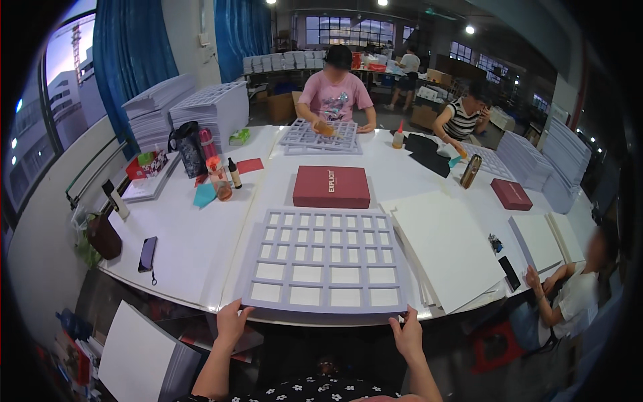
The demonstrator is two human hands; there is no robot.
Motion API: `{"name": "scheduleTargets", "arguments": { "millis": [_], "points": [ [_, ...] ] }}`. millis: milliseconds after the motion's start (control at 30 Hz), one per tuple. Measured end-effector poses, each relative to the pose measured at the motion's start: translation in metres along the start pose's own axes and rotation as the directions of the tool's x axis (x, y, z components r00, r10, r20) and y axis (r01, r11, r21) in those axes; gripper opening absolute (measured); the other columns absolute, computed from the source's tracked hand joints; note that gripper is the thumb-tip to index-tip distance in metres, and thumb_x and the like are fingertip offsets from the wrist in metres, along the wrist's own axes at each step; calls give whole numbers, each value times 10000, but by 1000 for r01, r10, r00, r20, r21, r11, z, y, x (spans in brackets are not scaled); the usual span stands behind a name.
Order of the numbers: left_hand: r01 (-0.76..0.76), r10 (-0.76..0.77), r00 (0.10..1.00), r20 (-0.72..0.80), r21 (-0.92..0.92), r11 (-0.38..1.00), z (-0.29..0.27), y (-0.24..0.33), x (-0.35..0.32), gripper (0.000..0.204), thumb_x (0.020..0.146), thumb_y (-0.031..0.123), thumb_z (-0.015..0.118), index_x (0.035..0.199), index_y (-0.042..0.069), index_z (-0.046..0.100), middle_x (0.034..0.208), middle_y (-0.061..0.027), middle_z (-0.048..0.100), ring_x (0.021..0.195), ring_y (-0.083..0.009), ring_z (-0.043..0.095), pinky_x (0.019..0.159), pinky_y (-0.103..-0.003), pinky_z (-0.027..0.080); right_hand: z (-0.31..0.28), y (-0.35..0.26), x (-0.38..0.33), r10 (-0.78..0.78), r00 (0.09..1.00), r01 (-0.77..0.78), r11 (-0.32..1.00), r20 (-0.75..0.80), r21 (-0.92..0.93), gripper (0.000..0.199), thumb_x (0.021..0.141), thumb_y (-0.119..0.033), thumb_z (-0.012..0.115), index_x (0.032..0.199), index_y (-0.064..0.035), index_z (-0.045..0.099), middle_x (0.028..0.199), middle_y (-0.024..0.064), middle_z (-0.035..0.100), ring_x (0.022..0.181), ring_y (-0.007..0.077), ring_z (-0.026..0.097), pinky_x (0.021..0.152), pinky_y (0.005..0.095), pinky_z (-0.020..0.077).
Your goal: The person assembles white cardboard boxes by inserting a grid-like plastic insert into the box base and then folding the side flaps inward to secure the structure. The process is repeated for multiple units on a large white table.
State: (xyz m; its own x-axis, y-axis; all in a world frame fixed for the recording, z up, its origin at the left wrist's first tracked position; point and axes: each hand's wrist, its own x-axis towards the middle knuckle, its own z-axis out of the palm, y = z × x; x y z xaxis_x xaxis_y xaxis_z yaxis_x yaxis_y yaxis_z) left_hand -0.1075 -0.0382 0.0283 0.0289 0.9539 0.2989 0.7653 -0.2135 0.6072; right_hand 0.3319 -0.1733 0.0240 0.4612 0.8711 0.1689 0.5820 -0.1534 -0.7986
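Observation:
A pale lavender grid tray (325, 309) lies flat on the white table in front of me, its near edge at the table's front edge. It has rows of small openings at the far side and larger ones nearer me, with white showing through. My left hand (232, 323) pinches its near left corner, thumb up at the edge and the other fingers partly hidden. At the near right corner my right hand (407, 333) grips the edge in the same way. Just beyond the tray sits a closed dark red box (331, 187).
Large white boards (445, 248) lie right of the tray. A phone (148, 254), bottles (221, 184) and tray stacks (211, 110) stand left. Across the table a person in pink (335, 97) handles another grid tray (295, 137); others sit at right. White boards (140, 355) lean below left.

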Motion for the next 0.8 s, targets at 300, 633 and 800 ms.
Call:
{"name": "scheduleTargets", "arguments": {
  "millis": [300,633,800],
  "points": [
    [-109,109,994,15,46,993,-8,10,3,280,822,238,778,1023,53,719,835,-160,711,801,-373,668,706,-453,513,5,0,-4,15,999,-18,998,-42,-54,502,906,-123,715,1288,55,443,1121,246,665,1044,349,676,892,403,533],
    [58,-60,993,103,22,998,-21,5,6,351,892,284,712,1127,25,685,900,-176,722,883,-385,685,775,-442,532,-4,48,15,6,993,14,984,-117,176,357,1018,-236,552,1235,47,532,1116,210,683,1044,286,676,913,366,513],
    [151,-161,986,-44,-171,974,-25,-44,32,433,941,240,636,1293,-10,596,1147,-222,682,1096,-397,638,946,-449,495,-13,72,62,6,965,51,977,-262,209,249,1038,-224,528,1107,-5,622,1069,130,697,977,230,676,858,350,522]
  ]
}}
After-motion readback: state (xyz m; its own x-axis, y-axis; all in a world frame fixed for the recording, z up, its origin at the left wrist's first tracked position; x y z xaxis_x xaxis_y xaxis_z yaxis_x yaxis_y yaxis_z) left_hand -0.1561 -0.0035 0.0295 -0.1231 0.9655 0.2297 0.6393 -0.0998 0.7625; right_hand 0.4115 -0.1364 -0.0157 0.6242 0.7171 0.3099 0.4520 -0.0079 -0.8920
